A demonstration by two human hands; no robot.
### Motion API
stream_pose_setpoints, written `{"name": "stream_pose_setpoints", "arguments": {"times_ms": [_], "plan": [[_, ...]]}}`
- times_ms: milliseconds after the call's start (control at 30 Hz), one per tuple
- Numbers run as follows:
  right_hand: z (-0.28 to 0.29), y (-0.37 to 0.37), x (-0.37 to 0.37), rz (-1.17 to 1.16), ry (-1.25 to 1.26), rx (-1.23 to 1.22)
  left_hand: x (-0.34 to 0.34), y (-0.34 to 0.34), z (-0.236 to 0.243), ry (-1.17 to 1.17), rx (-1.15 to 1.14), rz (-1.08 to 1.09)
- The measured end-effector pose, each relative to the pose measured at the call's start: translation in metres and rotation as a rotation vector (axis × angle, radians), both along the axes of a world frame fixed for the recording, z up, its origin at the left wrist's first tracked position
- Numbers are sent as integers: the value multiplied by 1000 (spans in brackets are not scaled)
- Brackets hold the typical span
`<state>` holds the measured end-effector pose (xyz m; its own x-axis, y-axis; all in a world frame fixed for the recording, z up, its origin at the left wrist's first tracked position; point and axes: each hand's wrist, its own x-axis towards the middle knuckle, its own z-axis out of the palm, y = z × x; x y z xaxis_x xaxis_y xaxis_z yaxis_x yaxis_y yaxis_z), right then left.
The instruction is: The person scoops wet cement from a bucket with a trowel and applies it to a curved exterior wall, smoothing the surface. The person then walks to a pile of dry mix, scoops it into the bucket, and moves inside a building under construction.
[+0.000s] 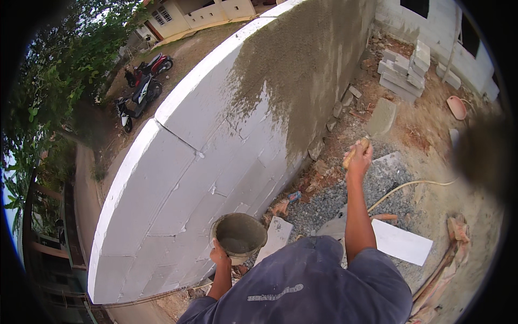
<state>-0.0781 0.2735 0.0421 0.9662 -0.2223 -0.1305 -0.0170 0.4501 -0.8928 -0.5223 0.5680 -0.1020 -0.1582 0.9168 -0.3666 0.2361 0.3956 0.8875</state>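
My left hand [218, 254] grips the rim of a grey bucket [239, 234] holding wet mortar, held close to the white block wall [199, 156]. My right hand [360, 159] is stretched out ahead, shut on the wooden handle of a trowel [377, 121] whose flat blade carries grey mortar. The trowel hovers to the right of the wall, near the edge of the rough grey plaster patch [302, 70] that covers the wall's far part. The near part of the wall is bare white blocks.
Gravel, broken brick and white block pieces [402, 243] lie on the ground at the wall's foot. A yellowish hose [415, 184] runs across the dirt. Stacked white blocks [404, 70] stand farther off. Two motorbikes [141, 86] are parked beyond the wall.
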Motion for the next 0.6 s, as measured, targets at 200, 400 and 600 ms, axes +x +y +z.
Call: {"name": "stream_pose_setpoints", "arguments": {"times_ms": [200,400,600], "plan": [[-36,147,44,-424,79,-571,-6,-5,28,60,23,-29],[31,251,-88,572,-436,-578,1,-9,13,77,99,-133],[-34,121,-170,1015,-477,-737,56,-16,34,210,176,-302]]}}
